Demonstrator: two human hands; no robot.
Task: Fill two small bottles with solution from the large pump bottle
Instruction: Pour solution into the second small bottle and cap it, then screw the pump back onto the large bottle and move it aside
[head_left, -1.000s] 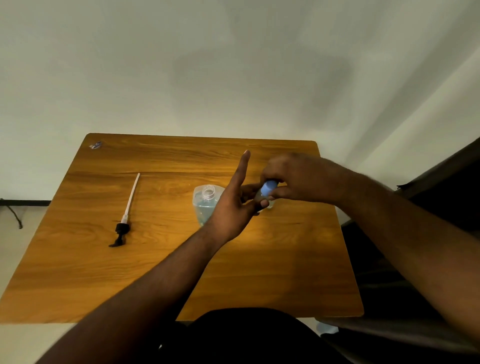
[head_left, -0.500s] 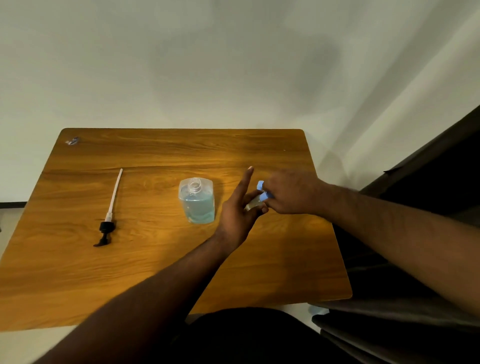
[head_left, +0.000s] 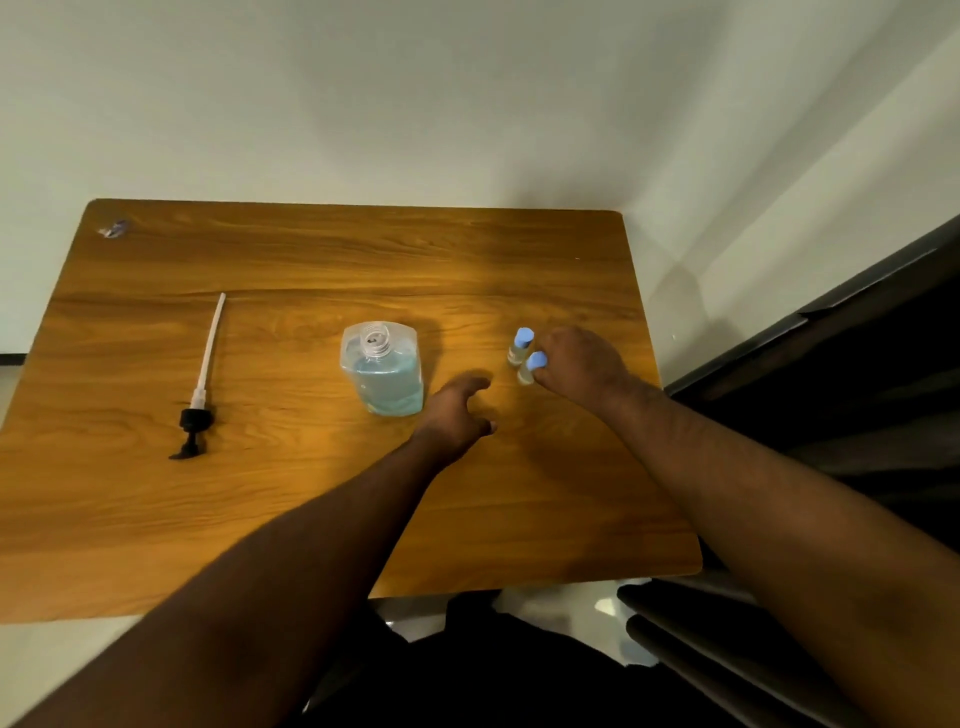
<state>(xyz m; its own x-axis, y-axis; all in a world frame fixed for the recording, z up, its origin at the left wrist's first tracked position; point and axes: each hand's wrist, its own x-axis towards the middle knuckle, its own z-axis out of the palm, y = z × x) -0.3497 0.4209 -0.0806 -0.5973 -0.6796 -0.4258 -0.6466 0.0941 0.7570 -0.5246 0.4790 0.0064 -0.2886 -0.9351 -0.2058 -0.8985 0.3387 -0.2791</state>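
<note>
Left hand (head_left: 457, 410) mid-bench, fingers loosely curled, empty. Right hand (head_left: 576, 366) near right edge, fingers pinching the nearer capped vial (head_left: 532, 366); second vial (head_left: 521, 344) just behind. Open pump bottle (head_left: 383, 375) centre, pump (head_left: 200, 384) lying toward left edge. Filling looks done, probably just recapping left.

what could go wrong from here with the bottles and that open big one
1. The right hand is setting the nearer small bottle right beside the other small bottle; a nudge while letting go may topple either one.
2. The large bottle stands uncapped with blue solution inside, close to the left hand; a bump could spill it.
3. The pump head lies on the bare table, so its tube may pick up dirt before going back in.
</note>
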